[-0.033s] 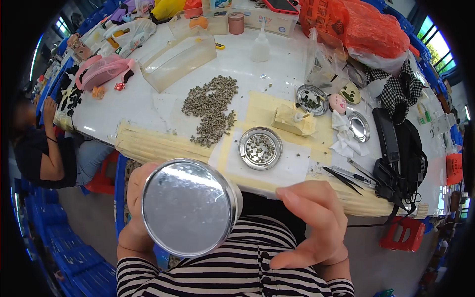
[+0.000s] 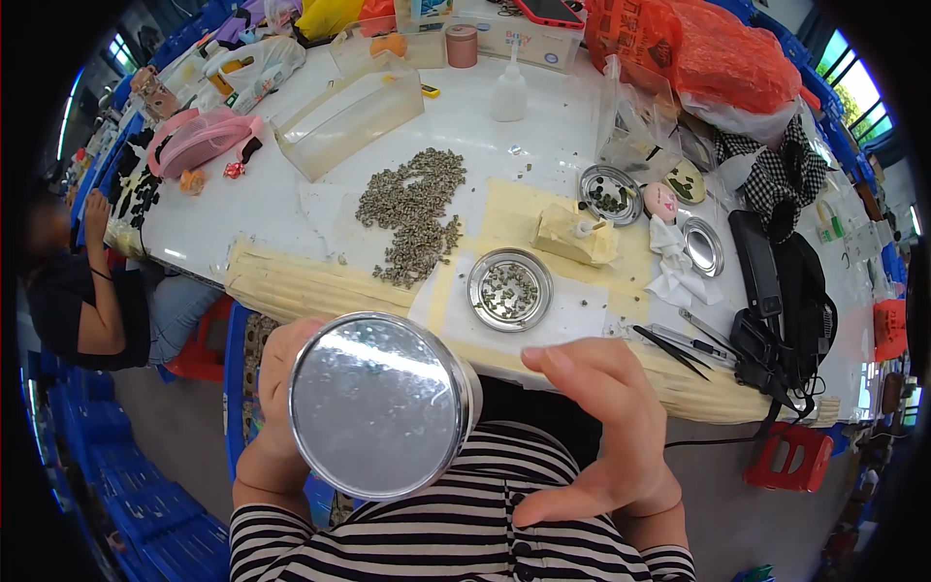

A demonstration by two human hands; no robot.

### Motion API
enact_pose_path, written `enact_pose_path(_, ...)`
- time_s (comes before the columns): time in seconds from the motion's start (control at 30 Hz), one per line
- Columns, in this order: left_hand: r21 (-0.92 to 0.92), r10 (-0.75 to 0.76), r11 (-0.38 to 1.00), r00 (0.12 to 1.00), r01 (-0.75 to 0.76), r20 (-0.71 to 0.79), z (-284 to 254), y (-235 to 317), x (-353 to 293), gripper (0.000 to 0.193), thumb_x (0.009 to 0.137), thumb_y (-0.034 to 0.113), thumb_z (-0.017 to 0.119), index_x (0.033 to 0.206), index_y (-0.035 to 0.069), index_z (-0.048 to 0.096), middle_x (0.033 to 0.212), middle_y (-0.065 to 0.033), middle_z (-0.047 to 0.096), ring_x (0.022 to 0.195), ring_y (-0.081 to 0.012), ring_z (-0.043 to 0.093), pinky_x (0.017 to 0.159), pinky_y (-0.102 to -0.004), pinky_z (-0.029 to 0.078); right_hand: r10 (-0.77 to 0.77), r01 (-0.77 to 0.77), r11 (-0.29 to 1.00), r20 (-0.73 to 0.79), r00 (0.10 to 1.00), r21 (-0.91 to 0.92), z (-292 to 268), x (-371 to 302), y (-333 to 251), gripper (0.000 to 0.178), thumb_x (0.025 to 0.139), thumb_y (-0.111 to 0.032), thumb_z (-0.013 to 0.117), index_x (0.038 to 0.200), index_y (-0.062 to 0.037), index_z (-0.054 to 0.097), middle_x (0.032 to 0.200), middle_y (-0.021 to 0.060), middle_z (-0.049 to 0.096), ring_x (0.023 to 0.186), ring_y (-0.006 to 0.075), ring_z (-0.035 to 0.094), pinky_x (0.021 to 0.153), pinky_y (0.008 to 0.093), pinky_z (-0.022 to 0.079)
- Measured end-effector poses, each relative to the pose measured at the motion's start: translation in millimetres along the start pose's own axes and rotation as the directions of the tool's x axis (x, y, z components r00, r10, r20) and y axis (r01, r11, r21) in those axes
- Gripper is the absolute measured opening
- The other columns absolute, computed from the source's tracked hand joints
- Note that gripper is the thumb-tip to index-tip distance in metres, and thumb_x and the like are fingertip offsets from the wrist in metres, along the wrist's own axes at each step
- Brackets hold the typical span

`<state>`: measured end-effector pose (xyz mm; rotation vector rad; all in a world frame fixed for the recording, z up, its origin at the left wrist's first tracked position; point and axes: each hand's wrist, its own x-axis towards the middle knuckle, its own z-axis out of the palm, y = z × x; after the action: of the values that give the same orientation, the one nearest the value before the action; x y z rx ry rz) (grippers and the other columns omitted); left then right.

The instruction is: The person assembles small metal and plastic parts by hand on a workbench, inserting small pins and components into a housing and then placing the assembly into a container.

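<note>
My left hand (image 2: 274,393) is wrapped round the side of a large round silver tin (image 2: 378,407), held up close with its flat shiny end facing me. Most of those fingers are hidden behind the tin. To its right, my right hand (image 2: 606,427) hangs in the air, empty, fingers curved and thumb well apart. On the table edge beyond the hands, a round metal dish (image 2: 509,289) has small greyish pieces in it. A loose heap of the same kind of small pieces (image 2: 412,209) lies farther back.
Right of the dish are a cream-coloured block (image 2: 574,238), black tweezers (image 2: 669,351), a second metal dish (image 2: 610,195) and a black bag (image 2: 810,281). A clear plastic tray (image 2: 349,116) and a white squeeze bottle (image 2: 509,92) stand behind. Another person (image 2: 92,291) sits at the left.
The tin in my left hand has shifted slightly to the right. My right hand has moved a little to the left and up, toward the tin.
</note>
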<state>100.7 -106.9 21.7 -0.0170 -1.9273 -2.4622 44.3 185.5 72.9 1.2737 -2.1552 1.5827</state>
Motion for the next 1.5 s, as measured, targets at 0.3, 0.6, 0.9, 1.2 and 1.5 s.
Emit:
enact_pose_path(0.3, -0.085, 0.078, 0.995, 0.961, -0.058, 0.265, 67, -14, 36, 0.043, 0.105, 0.026, 0.040, 0.070, 0.003, 0.050, 0.069, -0.0033, 0.050, 0.063, -0.0102, 0.042, 0.059, -0.0270, 0.037, 0.171, -0.214, 0.959, 0.227, 0.959, 0.183, 19, -11, 24, 0.089, 0.068, -0.025, 0.089, 0.138, 0.0050, 0.043, 0.135, 0.0208, 0.056, 0.120, 0.0310, 0.060, 0.099, 0.0382, 0.049)
enact_pose_path(0.6, 0.271, 0.671, 0.669, 0.719, -0.692, 0.181, 78, -65, 43, 0.085, 0.088, 0.076, 0.039, 0.120, -0.003, 0.051, 0.118, -0.0200, 0.050, 0.105, -0.0270, 0.051, 0.090, -0.0400, 0.043, 0.163, -0.166, 0.986, -0.077, 0.984, -0.035, 24, -35, 23, 0.083, 0.065, -0.029, 0.090, 0.127, 0.0062, 0.048, 0.119, 0.0209, 0.062, 0.100, 0.0358, 0.067, 0.082, 0.0392, 0.056)
enact_pose_path(0.9, 0.269, -0.057, 0.957, 0.839, -0.108, 0.541, 78, -94, 20, 0.117, 0.067, 0.040, 0.089, 0.148, -0.007, 0.019, 0.144, -0.0267, 0.038, 0.131, -0.0376, 0.046, 0.112, -0.0466, 0.033, 0.175, -0.248, 0.940, -0.295, 0.939, -0.232, 40, -34, 17, 0.098, 0.066, -0.037, 0.089, 0.134, 0.0124, 0.038, 0.112, 0.0217, 0.062, 0.090, 0.0336, 0.065, 0.071, 0.0377, 0.054)
enact_pose_path(1.2, 0.097, 0.058, 0.986, 0.831, -0.133, 0.553, 87, -72, 40, 0.103, 0.058, 0.023, 0.097, 0.142, 0.002, 0.041, 0.131, -0.0106, 0.058, 0.119, -0.0217, 0.057, 0.101, -0.0365, 0.046, 0.108, -0.139, 0.907, -0.099, 0.989, -0.397, 27, -40, 6, 0.121, 0.080, -0.073, 0.059, 0.140, 0.0245, 0.020, 0.117, 0.0355, 0.055, 0.090, 0.0388, 0.063, 0.071, 0.0396, 0.055)
enact_pose_path(1.5, 0.050, 0.067, 0.993, 0.868, -0.105, 0.493, 90, -53, 40, 0.097, 0.060, 0.024, 0.095, 0.137, -0.003, 0.043, 0.129, -0.0152, 0.056, 0.116, -0.0235, 0.059, 0.099, -0.0364, 0.048, -0.051, 0.046, 0.837, 0.006, 0.999, -0.545, 9, -42, 0, 0.114, 0.088, -0.079, 0.028, 0.135, 0.0251, 0.028, 0.120, 0.0284, 0.054, 0.101, 0.0357, 0.056, 0.084, 0.0426, 0.050)
